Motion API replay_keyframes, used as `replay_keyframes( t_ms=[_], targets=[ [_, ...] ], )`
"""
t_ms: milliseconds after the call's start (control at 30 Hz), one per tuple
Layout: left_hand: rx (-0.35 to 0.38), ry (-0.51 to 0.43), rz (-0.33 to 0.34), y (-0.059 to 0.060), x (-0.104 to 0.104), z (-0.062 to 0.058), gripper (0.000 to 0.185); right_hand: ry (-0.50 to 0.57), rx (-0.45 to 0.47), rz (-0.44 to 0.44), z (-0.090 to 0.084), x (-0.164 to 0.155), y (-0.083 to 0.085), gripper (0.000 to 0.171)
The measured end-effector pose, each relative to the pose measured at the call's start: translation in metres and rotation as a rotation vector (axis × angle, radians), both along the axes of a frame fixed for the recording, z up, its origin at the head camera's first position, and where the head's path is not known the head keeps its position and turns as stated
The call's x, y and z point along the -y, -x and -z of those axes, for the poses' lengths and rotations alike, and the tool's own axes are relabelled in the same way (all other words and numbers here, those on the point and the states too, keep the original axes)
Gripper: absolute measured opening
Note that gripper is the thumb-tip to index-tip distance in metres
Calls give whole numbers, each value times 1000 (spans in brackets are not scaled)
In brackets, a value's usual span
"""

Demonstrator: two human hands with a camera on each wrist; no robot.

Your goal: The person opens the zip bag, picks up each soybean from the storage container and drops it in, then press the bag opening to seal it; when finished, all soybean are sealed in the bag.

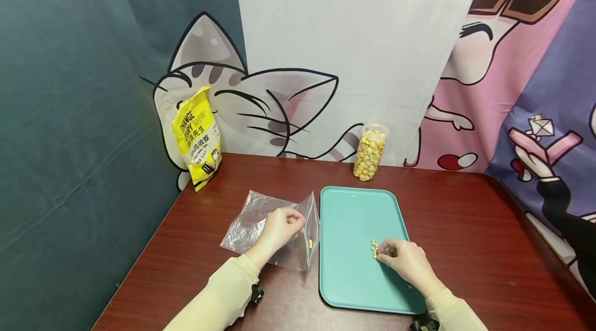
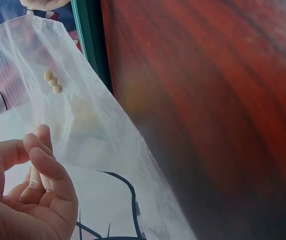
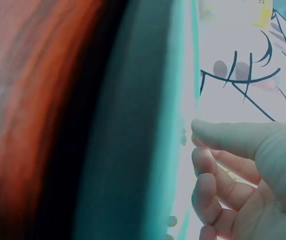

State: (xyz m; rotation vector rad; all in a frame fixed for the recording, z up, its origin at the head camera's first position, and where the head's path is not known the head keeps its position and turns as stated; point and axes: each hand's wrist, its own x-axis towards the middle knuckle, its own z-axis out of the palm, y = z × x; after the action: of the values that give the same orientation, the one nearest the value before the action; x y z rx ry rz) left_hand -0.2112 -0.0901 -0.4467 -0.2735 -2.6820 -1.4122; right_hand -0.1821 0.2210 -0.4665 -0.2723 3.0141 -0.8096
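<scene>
My left hand (image 1: 282, 225) pinches the edge of a clear plastic zip bag (image 1: 298, 256) near its mouth, holding it partly open. Three small yellow balls (image 2: 53, 82) sit in a line inside the bag in the left wrist view. Over the teal tray (image 1: 354, 284), my right hand (image 1: 407, 261) has its thumb and fingers curled down beside a short row of small yellow balls (image 1: 374, 245). Its thumb tip and index fingertip come close together at these balls in the right wrist view; I cannot tell whether one is between them.
A clear jar of yellow popcorn-like pieces (image 1: 370, 158) stands behind the tray. At the back left, a yellow and white snack bag (image 1: 197, 139) leans against the printed cloth (image 1: 298, 114). Brown wooden table (image 1: 470, 238) extends right of the tray. One tiny pale bit (image 1: 353, 196) lies near the tray's far rim.
</scene>
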Motion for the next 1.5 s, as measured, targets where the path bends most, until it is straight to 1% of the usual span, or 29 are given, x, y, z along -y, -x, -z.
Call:
replay_keyframes(
  t_ms=[133, 267, 433, 600, 800, 900, 1000, 1133, 1233, 1333, 1500],
  targets=[
    [2, 11, 0, 0, 0, 0, 8, 16, -26, -13, -3, 5, 1, 13],
    [-2, 11, 15, 0, -2, 1, 8, 32, -48, -37, -5, 15, 2, 14],
    [-7, 0, 24, 0, -3, 2, 8, 82, -86, -103, -10, 36, 4, 12],
    [-1, -8, 23, 0, -4, 3, 7, 107, -174, -180, -18, 62, 4, 11],
    [-19, 1, 21, 0, -6, 3, 7, 146, -248, -256, -25, 87, 3, 11],
    [-20, 0, 24, -1, -6, 2, 7, 183, -287, -285, -26, 97, 1, 12],
    [-14, -1, 26, -1, -7, 3, 7, 207, -350, -324, -25, 106, 0, 12],
    [-6, -3, 25, -2, -7, 3, 7, 208, -412, -365, -24, 115, -2, 12],
    [-8, -2, 20, -2, -8, 4, 7, 185, -417, -368, -24, 119, -2, 12],
    [-8, 5, 18, -2, -9, 4, 7, 161, -400, -363, -23, 120, -2, 12],
    [-8, 6, 17, -3, -9, 4, 7, 161, -374, -355, -20, 120, -3, 12]
  ],
)
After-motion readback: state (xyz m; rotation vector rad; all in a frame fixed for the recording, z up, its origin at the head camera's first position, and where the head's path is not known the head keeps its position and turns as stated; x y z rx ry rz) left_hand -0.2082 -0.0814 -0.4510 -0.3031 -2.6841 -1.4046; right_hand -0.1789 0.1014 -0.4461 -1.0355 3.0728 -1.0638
